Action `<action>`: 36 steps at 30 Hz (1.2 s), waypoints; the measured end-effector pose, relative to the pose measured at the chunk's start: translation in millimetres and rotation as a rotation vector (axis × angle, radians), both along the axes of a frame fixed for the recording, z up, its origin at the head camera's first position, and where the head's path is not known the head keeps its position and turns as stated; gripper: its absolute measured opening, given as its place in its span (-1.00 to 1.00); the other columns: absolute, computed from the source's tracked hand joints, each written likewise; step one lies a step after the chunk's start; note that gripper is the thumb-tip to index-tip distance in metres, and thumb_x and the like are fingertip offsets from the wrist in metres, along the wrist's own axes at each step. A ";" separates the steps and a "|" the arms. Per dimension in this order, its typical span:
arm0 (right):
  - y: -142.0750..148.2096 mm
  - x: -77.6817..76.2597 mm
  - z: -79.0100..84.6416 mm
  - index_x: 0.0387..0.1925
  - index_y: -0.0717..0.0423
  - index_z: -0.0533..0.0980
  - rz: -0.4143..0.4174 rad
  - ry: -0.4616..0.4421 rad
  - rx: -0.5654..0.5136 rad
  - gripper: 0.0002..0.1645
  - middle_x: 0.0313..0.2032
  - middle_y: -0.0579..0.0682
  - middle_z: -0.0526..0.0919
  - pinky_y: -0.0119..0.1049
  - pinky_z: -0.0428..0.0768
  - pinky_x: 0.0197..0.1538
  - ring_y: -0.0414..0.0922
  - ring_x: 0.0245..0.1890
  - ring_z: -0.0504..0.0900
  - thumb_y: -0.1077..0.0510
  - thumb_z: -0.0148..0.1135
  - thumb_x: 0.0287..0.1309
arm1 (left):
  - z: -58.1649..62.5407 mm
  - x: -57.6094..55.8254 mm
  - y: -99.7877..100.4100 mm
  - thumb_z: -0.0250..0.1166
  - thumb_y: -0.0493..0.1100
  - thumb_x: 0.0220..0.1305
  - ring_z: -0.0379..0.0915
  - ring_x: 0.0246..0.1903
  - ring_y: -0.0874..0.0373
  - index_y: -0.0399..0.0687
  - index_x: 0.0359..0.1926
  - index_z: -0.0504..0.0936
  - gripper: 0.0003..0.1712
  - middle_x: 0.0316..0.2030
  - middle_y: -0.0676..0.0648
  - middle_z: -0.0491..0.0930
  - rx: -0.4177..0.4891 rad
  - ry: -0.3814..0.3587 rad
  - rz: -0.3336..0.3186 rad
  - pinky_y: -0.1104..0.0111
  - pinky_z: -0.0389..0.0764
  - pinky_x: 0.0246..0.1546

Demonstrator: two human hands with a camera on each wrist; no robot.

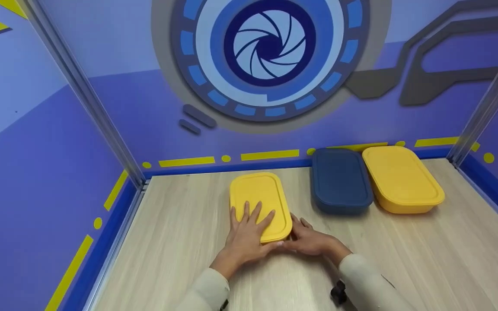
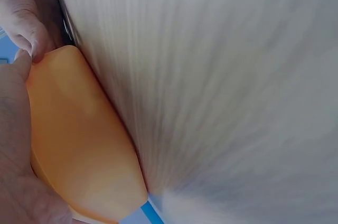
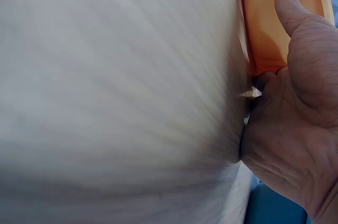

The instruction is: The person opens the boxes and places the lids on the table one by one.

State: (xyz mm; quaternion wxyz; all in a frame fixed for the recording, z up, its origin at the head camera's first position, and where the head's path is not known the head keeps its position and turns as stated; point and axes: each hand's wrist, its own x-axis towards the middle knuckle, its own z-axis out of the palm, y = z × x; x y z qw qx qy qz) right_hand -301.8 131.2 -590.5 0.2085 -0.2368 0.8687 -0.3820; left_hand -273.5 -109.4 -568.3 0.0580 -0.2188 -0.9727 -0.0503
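Note:
A yellow lidded food container (image 1: 260, 185) lies flat on the wooden table, its long side running away from me. My left hand (image 1: 244, 242) rests on the near part of its lid, fingers spread and straight. The left thumb reaches along the near side, close to the right thumb. At the near right corner, my right hand (image 1: 311, 241) holds the container low down, thumb on the near side and fingers around the right side. In the right wrist view, the right thumb (image 3: 293, 10) presses the yellow wall (image 3: 264, 18); the other fingertips are partly hidden.
A dark blue lidded container (image 1: 342, 179) stands at the back right, with a larger yellow one (image 1: 402, 175) right beside it. A printed blue wall (image 1: 119, 99) closes off the back. Metal posts (image 1: 80, 90) mark the corners of the table (image 1: 180, 224).

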 end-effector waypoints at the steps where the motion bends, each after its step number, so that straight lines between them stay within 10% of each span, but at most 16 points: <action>1: 0.0 -0.1 0.1 0.75 0.01 -0.17 0.001 -0.004 -0.003 0.28 0.75 0.22 -0.30 0.41 -0.42 0.66 0.31 0.74 -0.38 -0.42 0.26 0.38 | 0.1 0.1 0.1 -0.09 0.74 0.32 -0.07 0.70 -0.34 0.45 0.68 0.16 0.05 0.72 -0.12 0.09 0.008 -0.006 0.002 -0.49 -0.13 0.56; 36: 1.1 -0.8 0.9 0.75 0.08 -0.24 -0.031 -0.009 -0.024 0.36 0.75 0.17 -0.22 0.46 -0.33 0.65 0.40 0.72 -0.33 -0.44 0.28 0.35 | 0.2 -1.7 -3.8 -0.12 0.71 0.36 0.17 0.65 -0.23 0.44 0.65 0.25 -0.01 0.65 -0.04 0.27 0.124 0.068 -0.008 -0.48 0.00 0.55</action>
